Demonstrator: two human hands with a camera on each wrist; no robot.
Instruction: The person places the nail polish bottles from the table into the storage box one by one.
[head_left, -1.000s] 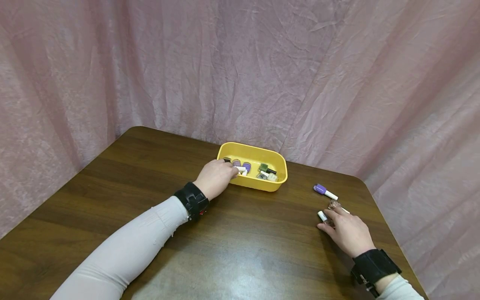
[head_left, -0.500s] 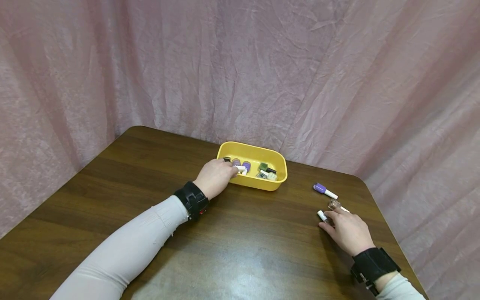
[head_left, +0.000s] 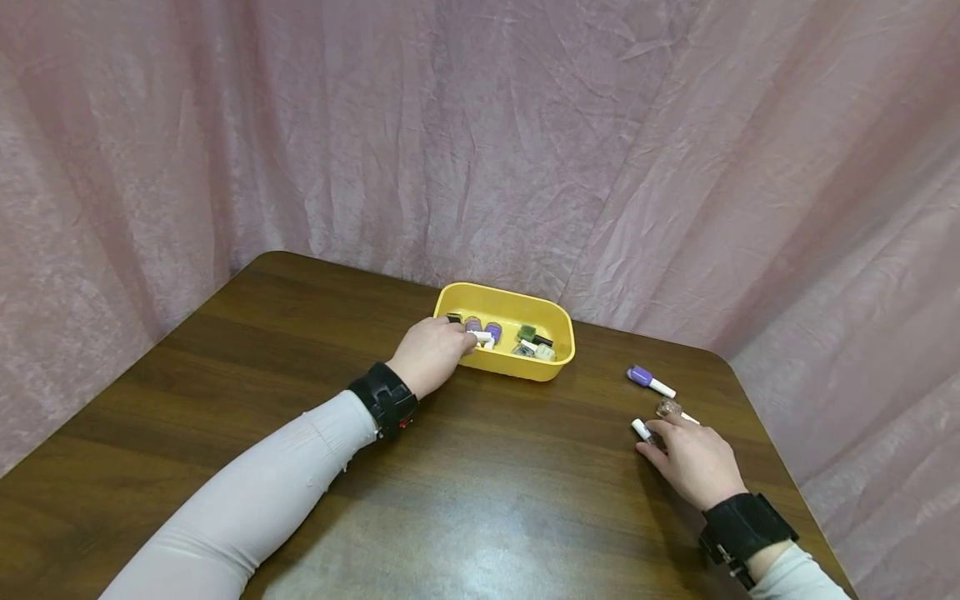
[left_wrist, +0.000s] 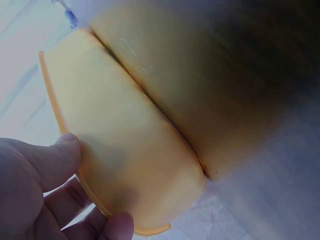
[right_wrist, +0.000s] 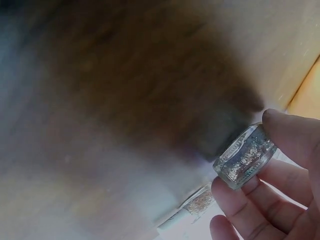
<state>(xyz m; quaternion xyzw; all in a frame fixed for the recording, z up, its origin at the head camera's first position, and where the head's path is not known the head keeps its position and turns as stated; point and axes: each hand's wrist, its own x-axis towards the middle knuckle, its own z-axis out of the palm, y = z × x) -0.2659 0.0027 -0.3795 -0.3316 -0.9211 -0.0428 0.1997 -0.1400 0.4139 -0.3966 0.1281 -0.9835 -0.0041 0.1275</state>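
Right hand (head_left: 693, 462) low on the bench (head_left: 480, 500) at the near right, fingers curled around a small glitter nail-polish bottle (right_wrist: 246, 156). In the right wrist view, thumb pressed on one side of the glass body, fingertips on the other: grip clamped on the bottle. White cap (head_left: 642, 429) poking out to the left of the knuckles, so long axis roughly level and running left to right, cap end leftward. Whether the bottle is touching the wood or just off it: cannot tell.

Just beyond the fingers, a second glitter bottle (head_left: 669, 408) lying flat, and farther off a purple bottle with a white cap (head_left: 649, 382), also flat, cap pointing right and slightly near.

Left hand (head_left: 433, 354) at the near left corner of the yellow tub (head_left: 558, 367), thumb on the outer wall and fingers hooked over the rim, gripping it, as shown by the left wrist view. Inside the tub, several polish bottles: purple ones (head_left: 483, 328) near the fingers, a green one (head_left: 527, 333) and pale ones toward the right end.

Key relation: tub far and left of the held bottle, well apart, with bare wood between. Right hand far nearer to the loose bottles; left hand already at the tub.

Pink cloth backdrop (head_left: 480, 142) behind and to both sides.
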